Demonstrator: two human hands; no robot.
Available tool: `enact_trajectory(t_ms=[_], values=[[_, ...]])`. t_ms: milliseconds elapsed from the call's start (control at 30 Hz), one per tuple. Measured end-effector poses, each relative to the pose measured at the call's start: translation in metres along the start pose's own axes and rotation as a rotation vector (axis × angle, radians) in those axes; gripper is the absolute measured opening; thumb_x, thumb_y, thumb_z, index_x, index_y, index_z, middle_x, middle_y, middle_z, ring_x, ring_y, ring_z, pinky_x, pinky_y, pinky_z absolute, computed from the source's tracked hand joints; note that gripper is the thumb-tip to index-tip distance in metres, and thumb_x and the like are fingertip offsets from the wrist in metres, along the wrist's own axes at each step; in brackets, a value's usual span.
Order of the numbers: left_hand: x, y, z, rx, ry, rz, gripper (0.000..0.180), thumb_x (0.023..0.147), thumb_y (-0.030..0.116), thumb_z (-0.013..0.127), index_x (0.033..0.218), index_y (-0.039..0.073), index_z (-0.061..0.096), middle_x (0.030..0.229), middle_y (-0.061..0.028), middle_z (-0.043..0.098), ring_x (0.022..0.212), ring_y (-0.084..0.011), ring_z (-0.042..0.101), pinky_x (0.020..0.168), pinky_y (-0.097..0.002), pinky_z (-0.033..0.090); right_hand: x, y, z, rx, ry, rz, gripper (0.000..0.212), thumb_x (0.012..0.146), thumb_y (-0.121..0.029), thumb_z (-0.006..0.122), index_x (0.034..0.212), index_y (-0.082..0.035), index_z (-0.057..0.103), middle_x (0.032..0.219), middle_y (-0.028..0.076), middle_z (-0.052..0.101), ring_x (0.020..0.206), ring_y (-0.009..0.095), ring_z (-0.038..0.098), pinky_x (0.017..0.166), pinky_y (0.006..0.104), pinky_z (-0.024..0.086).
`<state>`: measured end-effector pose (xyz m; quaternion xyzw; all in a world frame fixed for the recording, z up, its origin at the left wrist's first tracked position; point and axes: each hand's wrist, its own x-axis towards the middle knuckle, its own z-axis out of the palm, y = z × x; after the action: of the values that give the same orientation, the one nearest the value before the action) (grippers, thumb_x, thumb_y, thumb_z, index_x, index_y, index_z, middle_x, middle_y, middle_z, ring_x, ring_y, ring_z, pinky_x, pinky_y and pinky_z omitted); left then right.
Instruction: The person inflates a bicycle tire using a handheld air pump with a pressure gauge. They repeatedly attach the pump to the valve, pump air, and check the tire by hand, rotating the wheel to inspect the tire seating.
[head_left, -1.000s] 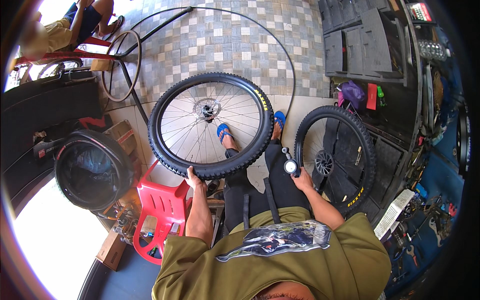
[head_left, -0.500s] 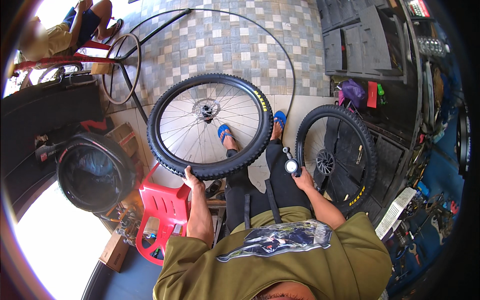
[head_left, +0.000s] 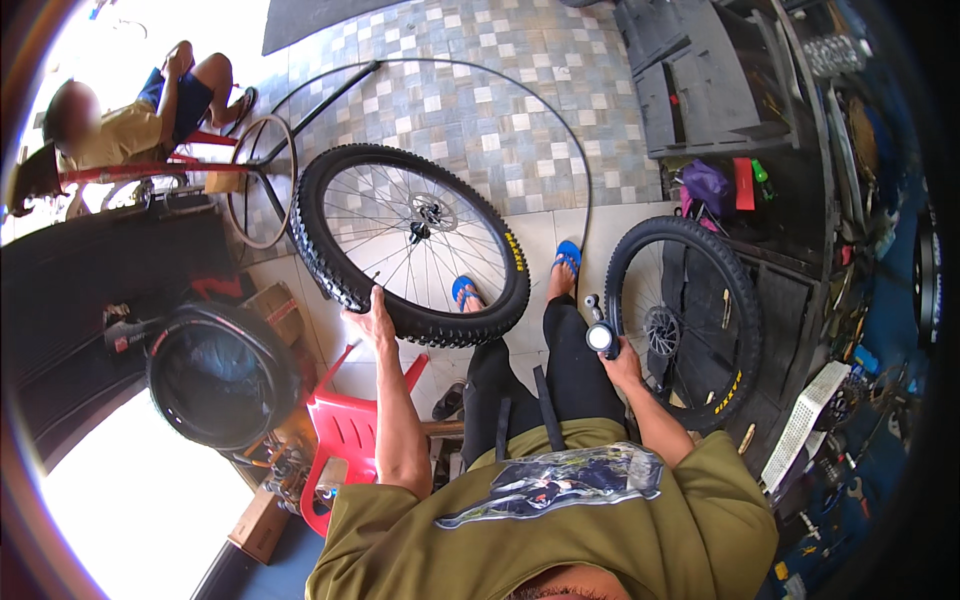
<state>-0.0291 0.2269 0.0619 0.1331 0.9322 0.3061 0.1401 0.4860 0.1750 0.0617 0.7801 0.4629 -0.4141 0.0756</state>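
From the left hand, the black knobby-tyred spoked wheel blocks the way from 12 to 3 o'clock; the red plastic chair stands between 6 and 7, the round black rubber tyres at 8. From the right hand, the leaning second black knobby-tyred wheel bars 12 to 4. At 11 o'clock, pale square floor tiles leave a passage between both wheels, narrowed by a blue-sandalled foot and the thin black curving hose
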Motion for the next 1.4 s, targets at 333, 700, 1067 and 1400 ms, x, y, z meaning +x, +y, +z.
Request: enact_trajectory(t_ms=[333,700,1067,1400], values=[[-0.058,0.163,0.046,0.047,-0.251,0.206,0.081,0.070,0.044,0.086,0.128,-0.001,0.052,0.112,-0.0216,0.066,0.101,-0.0331,0.066,0.091,-0.0447,0.052,0.040,0.017,-0.101,0.356,0.414,-0.240,0.038,0.087,-0.023,0.075,0.114,0.000,0.062,0.102,0.028,0.071,0.102,0.049,0.067,0.083,0.0509,0.054],[-0.122,0.169,0.061,0.084,-0.422,0.302,0.086,0.069,0.040,0.083,0.131,-0.006,0.045,0.118,-0.0280,0.058,0.108,-0.0386,0.059,0.097,-0.0490,0.047,0.061,-0.011,-0.142,0.218,0.256,-0.378,0.041,0.086,-0.021,0.075,0.120,-0.003,0.061,0.111,0.027,0.068,0.106,0.049,0.064,0.088,0.0530,0.052],[-0.076,0.119,0.062,-0.516,-0.923,-0.179,0.072,0.093,0.067,0.065,0.127,0.004,0.061,0.106,-0.0101,0.067,0.096,-0.0243,0.066,0.084,-0.0389,0.053,0.088,-0.188,-0.079,-0.102,-0.251,-0.557,0.050,0.085,-0.027,0.075,0.126,-0.003,0.062,0.123,0.024,0.070,0.115,0.043,0.067,0.096,0.0512,0.055],[-0.001,0.091,0.060,-0.808,-1.278,-0.328,0.101,0.088,0.086,0.048,0.157,0.013,0.039,0.140,-0.0259,0.060,0.132,-0.0401,0.057,0.110,-0.0575,0.047,0.062,-0.285,-0.048,-0.190,-0.323,-0.460,0.050,0.081,-0.012,0.067,0.130,-0.006,0.060,0.125,0.023,0.069,0.118,0.043,0.064,0.101,0.0516,0.050]])
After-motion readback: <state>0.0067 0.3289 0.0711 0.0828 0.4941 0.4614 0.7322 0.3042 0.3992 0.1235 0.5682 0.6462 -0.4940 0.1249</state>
